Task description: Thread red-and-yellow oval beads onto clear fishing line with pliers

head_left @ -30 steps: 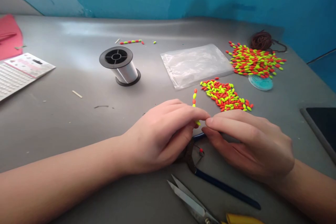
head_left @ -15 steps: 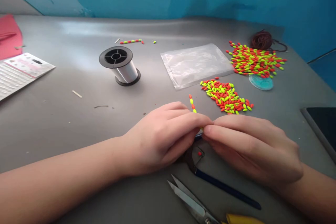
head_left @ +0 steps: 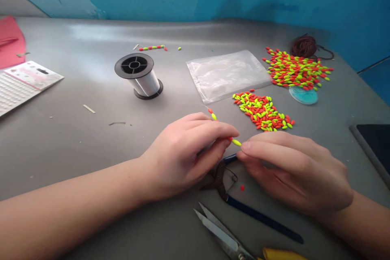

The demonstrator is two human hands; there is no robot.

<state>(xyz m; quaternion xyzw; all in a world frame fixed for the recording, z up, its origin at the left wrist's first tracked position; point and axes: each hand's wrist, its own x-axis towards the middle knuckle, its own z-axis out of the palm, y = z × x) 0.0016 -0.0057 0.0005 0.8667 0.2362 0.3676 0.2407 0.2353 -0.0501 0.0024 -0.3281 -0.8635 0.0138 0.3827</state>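
My left hand (head_left: 185,158) is closed on a strand of red and yellow-green oval beads (head_left: 213,117), whose far end sticks out beyond the knuckles. A yellow-green bead (head_left: 237,142) shows in the gap between both hands' fingertips. At that bead's right tip, my right hand (head_left: 292,170) pinches with thumb and forefinger; the thread there is too fine to make out. Below the fingers is a small red bead (head_left: 242,187), slightly blurred. Pliers with dark blue handles (head_left: 265,219) lie open under the hands, and scissors (head_left: 217,233) lie nearer to me.
Two bead piles, a near one (head_left: 263,113) and a far one (head_left: 297,69), lie right of a clear plastic bag (head_left: 228,75). A spool of clear line (head_left: 145,83) stands left. Brown cord (head_left: 304,46), a dark flat device (head_left: 374,146) and a white card (head_left: 33,81) edge the table.
My fingertips have drawn apart, baring the yellow-green bead between them. The strand's far end has swung left, and the small red bead has shifted down and right.
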